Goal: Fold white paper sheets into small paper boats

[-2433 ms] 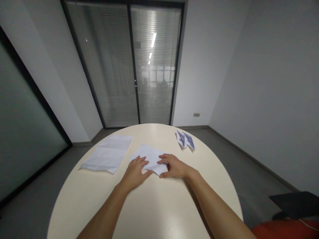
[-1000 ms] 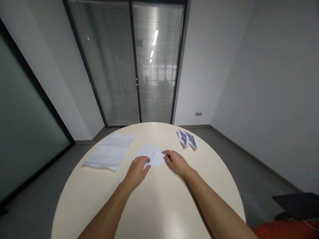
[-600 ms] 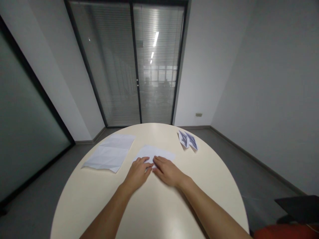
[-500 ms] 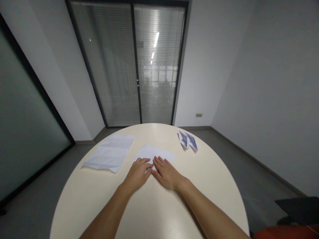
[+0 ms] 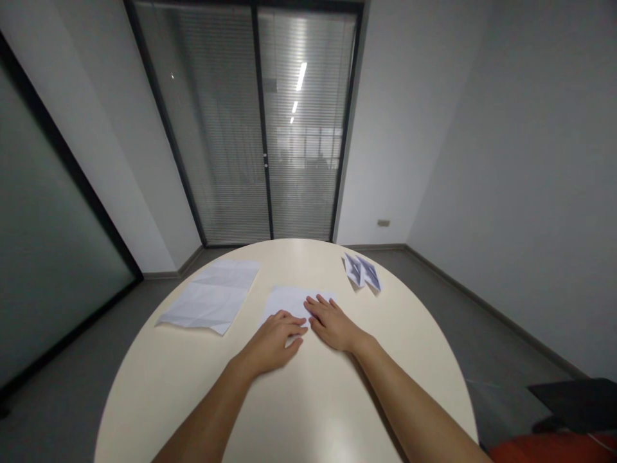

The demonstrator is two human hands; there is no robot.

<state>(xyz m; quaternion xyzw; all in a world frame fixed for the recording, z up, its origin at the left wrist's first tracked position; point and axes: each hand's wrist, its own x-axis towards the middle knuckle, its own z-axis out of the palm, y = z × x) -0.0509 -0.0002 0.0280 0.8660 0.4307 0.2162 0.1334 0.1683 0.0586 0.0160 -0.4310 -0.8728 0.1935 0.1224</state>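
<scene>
A white sheet of paper (image 5: 288, 298) lies flat on the round table (image 5: 299, 399) in front of me, its near part covered by my hands. My left hand (image 5: 277, 341) rests at its near left edge, fingers stretched out toward the right and slightly apart. On the sheet's right side lies my right hand (image 5: 333, 323), palm down with the fingers spread. The two hands' fingertips almost meet. Neither hand grips anything that I can see.
A larger creased white sheet (image 5: 212, 296) lies at the table's left. Two folded papers with dark shaded patches (image 5: 361, 271) sit at the far right. A glass door with blinds (image 5: 303, 193) stands behind the table. A red and black object (image 5: 569, 444) shows at lower right.
My right hand has slid to the right and a little away from me across the paper. My left hand has shifted slightly right and nearer to me.
</scene>
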